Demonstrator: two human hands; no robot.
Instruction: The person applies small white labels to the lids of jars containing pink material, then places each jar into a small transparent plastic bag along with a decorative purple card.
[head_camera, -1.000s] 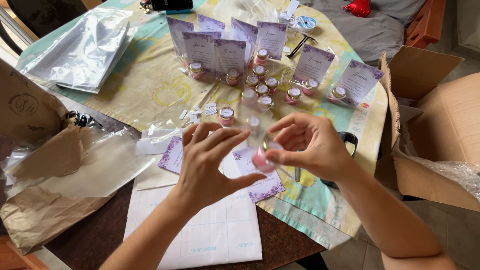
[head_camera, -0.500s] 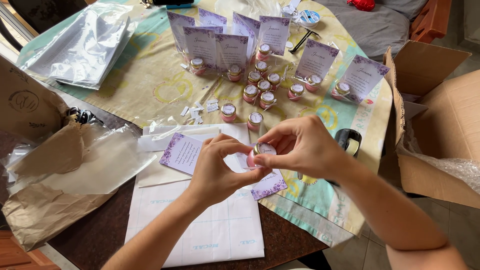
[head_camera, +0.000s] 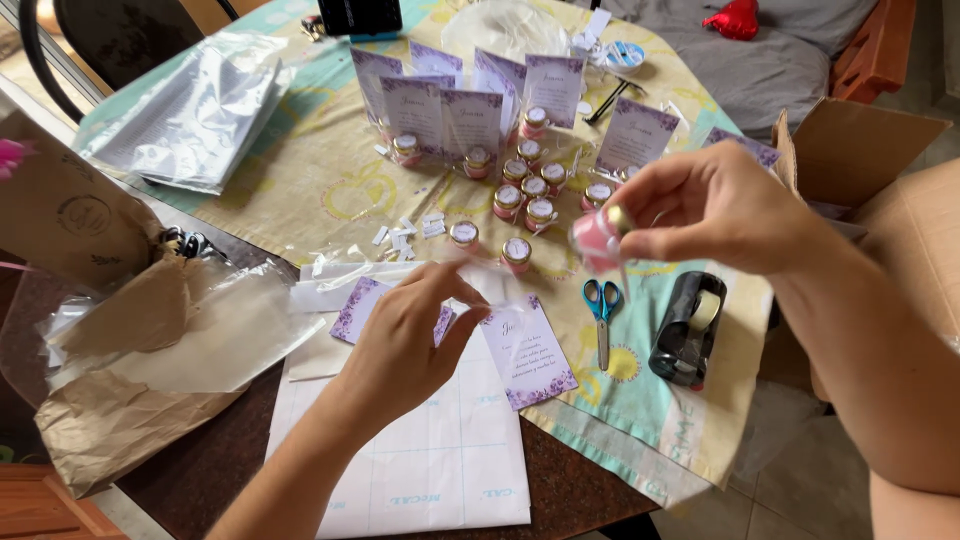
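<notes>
Hands apart: right hand (head_camera: 715, 210) lifts pink jar (head_camera: 597, 238) above scissors (head_camera: 602, 305).

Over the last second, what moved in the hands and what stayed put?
The hands parted. The right hand carried the small pink jar up and to the right, above the scissors. The left hand let go of it and now hovers over the purple-bordered cards, fingertips pinched. The jars, upright cards and tape dispenser on the table stayed put.
</notes>
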